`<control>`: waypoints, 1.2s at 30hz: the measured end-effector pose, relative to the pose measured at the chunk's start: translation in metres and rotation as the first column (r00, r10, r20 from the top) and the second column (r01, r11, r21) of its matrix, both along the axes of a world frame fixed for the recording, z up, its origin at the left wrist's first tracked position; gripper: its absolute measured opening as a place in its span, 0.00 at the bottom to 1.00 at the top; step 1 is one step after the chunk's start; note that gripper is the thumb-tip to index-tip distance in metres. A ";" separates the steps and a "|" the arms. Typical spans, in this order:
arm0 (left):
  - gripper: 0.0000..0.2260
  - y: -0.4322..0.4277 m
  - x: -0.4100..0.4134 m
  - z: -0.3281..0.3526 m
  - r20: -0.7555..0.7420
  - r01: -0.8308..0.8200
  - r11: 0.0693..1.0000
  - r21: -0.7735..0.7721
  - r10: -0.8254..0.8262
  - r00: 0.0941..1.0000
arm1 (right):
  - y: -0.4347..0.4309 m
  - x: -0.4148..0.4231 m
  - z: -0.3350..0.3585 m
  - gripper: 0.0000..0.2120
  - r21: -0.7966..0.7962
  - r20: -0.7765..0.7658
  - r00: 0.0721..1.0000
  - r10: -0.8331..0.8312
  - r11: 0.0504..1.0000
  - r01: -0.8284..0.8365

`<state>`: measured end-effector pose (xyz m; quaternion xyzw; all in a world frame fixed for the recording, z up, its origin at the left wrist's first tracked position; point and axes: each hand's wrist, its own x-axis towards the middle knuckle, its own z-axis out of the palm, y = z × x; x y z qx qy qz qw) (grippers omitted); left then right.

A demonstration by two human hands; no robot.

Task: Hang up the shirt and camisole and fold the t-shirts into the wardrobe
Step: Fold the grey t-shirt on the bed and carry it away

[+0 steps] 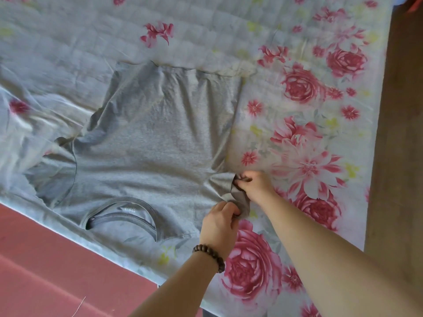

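left hand [219, 223], bead bracelet [209, 255] on its wrist, pinches the sleeve [223, 186] | right hand [256, 184] just beyond grips the same sleeve | grey t-shirt [155, 143] spread flat left of both hands on the floral bed sheet [309, 110]

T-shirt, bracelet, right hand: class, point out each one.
t-shirt [155, 138], head view, middle of its body.
bracelet [209, 255], head view, beads atop the wrist.
right hand [257, 186], head view, back of the hand.
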<state>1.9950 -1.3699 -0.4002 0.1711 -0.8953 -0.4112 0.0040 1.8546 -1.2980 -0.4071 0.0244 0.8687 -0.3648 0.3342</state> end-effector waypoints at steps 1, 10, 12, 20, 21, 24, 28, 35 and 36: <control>0.03 0.002 -0.001 -0.001 0.009 -0.001 1.000 0.008 0.001 1.000 | 0.000 -0.003 0.000 0.09 0.017 -0.046 0.999 -0.003 1.000 0.003; 0.11 0.007 0.003 -0.010 0.028 0.092 0.994 0.052 -0.093 0.995 | 0.010 -0.015 -0.001 0.08 0.104 -0.191 0.980 -0.056 0.992 0.077; 0.12 0.000 0.010 -0.013 0.018 0.075 0.997 0.017 -0.076 0.997 | 0.011 -0.011 0.001 0.10 0.112 -0.190 0.981 -0.038 0.992 0.061; 0.14 -0.057 0.060 -0.004 0.122 -0.226 0.948 -0.223 0.257 0.959 | 0.014 0.034 0.014 0.12 0.133 -0.236 0.970 0.058 0.991 -0.027; 0.15 -0.065 0.066 -0.002 0.164 -0.272 0.930 -0.249 0.317 0.934 | 0.014 0.040 0.013 0.13 0.154 -0.198 0.976 0.086 0.986 -0.056; 0.15 -0.082 0.079 -0.001 0.301 -0.347 0.905 -0.245 0.411 0.860 | 0.013 0.049 0.010 0.20 0.239 -0.135 0.984 0.117 0.967 -0.082; 0.15 -0.089 0.086 -0.002 0.318 -0.326 0.940 -0.097 0.339 0.885 | 0.014 0.052 0.003 0.12 0.347 -0.111 0.980 0.163 0.931 -0.116; 0.10 -0.095 0.092 -0.005 0.289 -0.364 0.931 0.013 0.345 0.893 | 0.017 0.059 0.005 0.07 0.196 -0.145 0.988 0.046 0.980 -0.017; 0.10 -0.095 0.095 -0.003 0.284 -0.364 0.931 0.018 0.344 0.895 | 0.018 0.060 0.005 0.07 0.173 -0.125 0.992 0.011 0.985 0.010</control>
